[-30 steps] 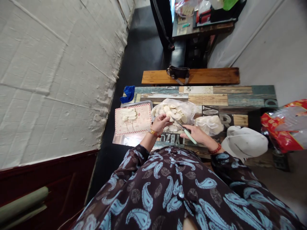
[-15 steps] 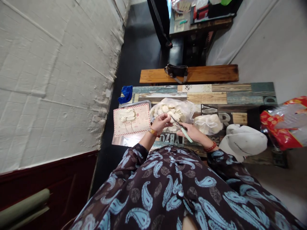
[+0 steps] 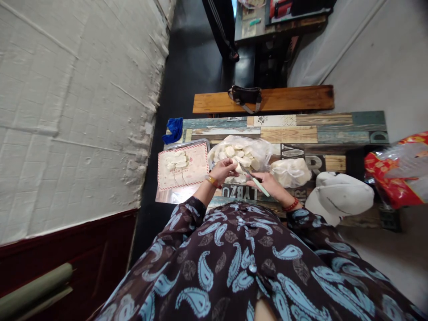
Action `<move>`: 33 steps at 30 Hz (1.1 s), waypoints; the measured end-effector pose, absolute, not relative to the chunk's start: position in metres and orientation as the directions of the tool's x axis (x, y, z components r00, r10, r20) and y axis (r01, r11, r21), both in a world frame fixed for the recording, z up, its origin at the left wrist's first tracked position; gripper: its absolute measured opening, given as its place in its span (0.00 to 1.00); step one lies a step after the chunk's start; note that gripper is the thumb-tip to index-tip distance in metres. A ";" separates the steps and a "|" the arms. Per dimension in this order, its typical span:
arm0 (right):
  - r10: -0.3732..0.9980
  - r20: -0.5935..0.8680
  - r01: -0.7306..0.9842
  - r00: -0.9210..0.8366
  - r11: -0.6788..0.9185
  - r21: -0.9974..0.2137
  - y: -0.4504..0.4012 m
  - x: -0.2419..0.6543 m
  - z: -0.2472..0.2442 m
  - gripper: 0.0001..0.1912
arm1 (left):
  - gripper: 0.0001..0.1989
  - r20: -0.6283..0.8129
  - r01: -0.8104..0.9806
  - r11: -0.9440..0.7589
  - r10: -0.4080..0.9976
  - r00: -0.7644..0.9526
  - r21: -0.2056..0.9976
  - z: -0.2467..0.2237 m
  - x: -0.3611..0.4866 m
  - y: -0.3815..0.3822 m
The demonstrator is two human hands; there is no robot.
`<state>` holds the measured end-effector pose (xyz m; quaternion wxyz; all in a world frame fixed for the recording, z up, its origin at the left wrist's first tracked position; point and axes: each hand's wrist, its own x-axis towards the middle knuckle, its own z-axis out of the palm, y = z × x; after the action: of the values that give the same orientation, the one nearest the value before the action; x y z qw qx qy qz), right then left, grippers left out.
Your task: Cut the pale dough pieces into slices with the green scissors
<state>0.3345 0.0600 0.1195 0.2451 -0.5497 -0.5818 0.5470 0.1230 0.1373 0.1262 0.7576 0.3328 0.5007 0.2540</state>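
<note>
Over the near side of a plastic bag of pale, rounded white pieces, my two hands work close together. My left hand has its fingers pinched on one pale piece, partly hidden. My right hand is closed round a knife with a pale green handle, its thin blade pointing at the piece by my left fingertips. To the left lies a tray with a red-striped sheet on it; several white pieces rest on the sheet.
Right of the open bag sits a tied bag, then a white cap and a red plastic package. A blue cloth lies at the table's far left corner. Beyond are a bench with a black bag and a person's leg.
The knife's blade has shifted slightly against the piece at my left fingertips. Both hands stay in nearly the same place, and the view has tipped a little.
</note>
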 end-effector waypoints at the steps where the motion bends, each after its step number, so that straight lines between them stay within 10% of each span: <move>1: 0.903 -0.326 0.373 -0.281 -0.211 -0.904 0.060 0.335 0.118 0.28 | 0.26 -0.595 -0.041 0.654 0.710 0.376 0.755 0.125 0.122 0.138; 21: 0.849 -0.467 0.139 -0.248 -0.446 -0.884 0.073 0.314 0.080 0.29 | 0.20 -0.650 0.046 0.695 0.645 0.402 0.718 0.101 0.124 0.150; 33: 0.816 -0.578 0.008 0.015 -0.578 -0.816 0.049 0.329 0.057 0.32 | 0.11 -0.715 0.120 0.706 0.698 0.045 0.698 0.083 0.128 0.179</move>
<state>0.3294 0.0487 0.0566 0.3249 -0.6341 -0.3247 0.6220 0.1282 0.1792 0.0827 0.6518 0.3127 0.6544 0.2216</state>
